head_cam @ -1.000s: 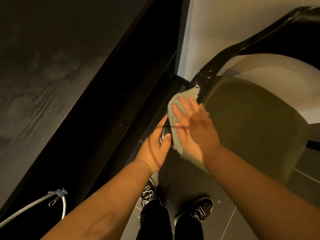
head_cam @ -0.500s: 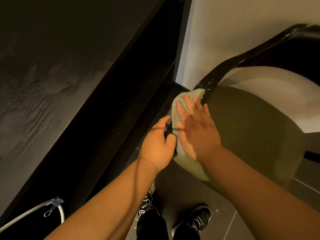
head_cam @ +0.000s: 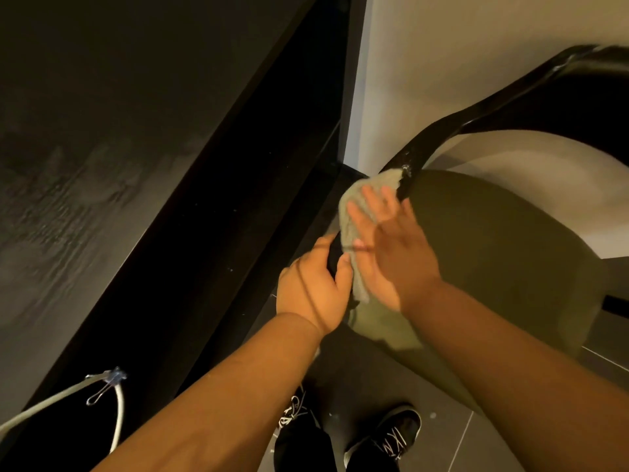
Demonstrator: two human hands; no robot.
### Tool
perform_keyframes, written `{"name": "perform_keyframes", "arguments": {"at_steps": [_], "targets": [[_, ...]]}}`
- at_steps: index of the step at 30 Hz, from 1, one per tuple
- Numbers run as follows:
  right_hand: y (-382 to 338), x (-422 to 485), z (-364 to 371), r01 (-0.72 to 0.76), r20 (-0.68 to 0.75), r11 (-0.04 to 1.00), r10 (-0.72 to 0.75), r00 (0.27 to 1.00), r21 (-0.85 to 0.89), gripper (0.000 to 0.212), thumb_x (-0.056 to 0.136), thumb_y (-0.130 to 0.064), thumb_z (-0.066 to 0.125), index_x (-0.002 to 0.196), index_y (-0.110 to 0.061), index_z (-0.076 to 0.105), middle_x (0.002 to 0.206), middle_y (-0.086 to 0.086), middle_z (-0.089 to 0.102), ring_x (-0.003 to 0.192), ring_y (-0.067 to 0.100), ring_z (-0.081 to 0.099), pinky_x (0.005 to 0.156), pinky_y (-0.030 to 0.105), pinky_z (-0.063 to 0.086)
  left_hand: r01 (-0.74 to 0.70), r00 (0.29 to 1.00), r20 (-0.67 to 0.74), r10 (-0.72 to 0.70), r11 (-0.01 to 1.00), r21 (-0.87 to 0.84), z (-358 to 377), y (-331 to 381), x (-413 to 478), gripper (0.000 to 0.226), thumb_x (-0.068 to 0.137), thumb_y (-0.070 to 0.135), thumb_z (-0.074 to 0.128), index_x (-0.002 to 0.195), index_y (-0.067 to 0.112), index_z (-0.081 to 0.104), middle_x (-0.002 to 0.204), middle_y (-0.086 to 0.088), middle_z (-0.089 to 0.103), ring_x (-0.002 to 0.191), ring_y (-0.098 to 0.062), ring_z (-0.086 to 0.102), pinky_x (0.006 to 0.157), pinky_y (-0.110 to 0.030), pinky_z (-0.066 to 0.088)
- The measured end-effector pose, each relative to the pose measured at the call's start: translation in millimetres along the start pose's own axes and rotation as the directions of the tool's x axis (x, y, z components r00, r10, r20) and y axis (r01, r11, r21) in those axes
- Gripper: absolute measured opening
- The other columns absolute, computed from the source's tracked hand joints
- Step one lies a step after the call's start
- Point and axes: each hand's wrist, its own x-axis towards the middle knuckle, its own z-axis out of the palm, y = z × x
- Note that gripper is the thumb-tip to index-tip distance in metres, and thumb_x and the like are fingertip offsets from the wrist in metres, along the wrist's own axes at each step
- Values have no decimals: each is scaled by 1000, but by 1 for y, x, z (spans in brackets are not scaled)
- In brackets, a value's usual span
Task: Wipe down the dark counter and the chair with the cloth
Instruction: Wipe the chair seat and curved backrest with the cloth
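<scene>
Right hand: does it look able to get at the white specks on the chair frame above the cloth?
Probably yes. The right hand lies flat on the cloth, whose top edge meets the specks on the chair frame; nothing stands between.

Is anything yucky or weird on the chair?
Yes. Whitish flecks sit on the black chair frame just above the cloth under the right hand. They could be suds or splatter; I cannot tell which.

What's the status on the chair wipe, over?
Right hand flat on cloth at chair edge. Left hand grips chair frame. Counter close left, no obstruction.
</scene>
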Motion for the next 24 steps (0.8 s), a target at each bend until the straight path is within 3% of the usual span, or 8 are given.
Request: {"name": "perform_keyframes", "arguments": {"at_steps": [4,6,9,12,15,19,24], "targets": [[-4,-16,-4,138,35,987,-141,989,78,57,103,-35,35,158,-22,37,168,4,23,157,26,13,128,41,0,-24,1000,-7,25,999,42,1,-1,1,63,96,60,26,150,34,48,111,6,71,99,-18,66,92,-46,54],[11,1,-11,207,91,977,-210,973,41,59,103,-38,33,160,-26,33,169,3,21,157,26,14,128,42,-1,-37,999,-9,37,996,83,4,-3,3,63,97,58,23,152,34,45,112,4,71,99,-20,65,90,-45,54],[34,38,-18,79,51,996,-76,996,-53,60,103,-39,24,161,-24,29,170,5,19,156,30,14,127,47,3,-32,999,5,32,986,163,7,-3,5,68,96,56,19,155,32,41,112,0,70,97,-24,66,83,-45,55],[27,41,-17,-89,43,996,89,995,-6,62,103,-38,18,162,-24,25,171,6,12,158,30,5,128,48,4,-34,999,5,34,976,214,4,-1,4,56,102,49,30,154,31,40,103,1,68,91,-24,65,77,-43,53],[-2,10,-14,-18,116,990,1,993,143,62,103,-40,23,163,-28,18,172,0,1,158,23,-11,129,47,-1,-41,999,8,41,978,206,1,1,1,51,103,49,34,151,34,40,100,5,67,90,-22,65,77,-41,51],[4,5,-19,93,139,989,-108,984,113,60,105,-41,24,163,-27,21,172,-1,5,158,20,-7,127,40,-9,-35,999,6,35,973,228,2,2,4,56,99,54,26,150,35,41,97,7,67,91,-21,66,82,-44,51],[38,41,-20,-30,52,999,28,998,25,60,105,-40,21,163,-23,22,172,5,11,158,27,5,127,43,-6,-37,998,-34,49,955,293,4,0,6,59,96,52,24,148,34,46,99,7,69,94,-22,66,78,-40,45]]}}
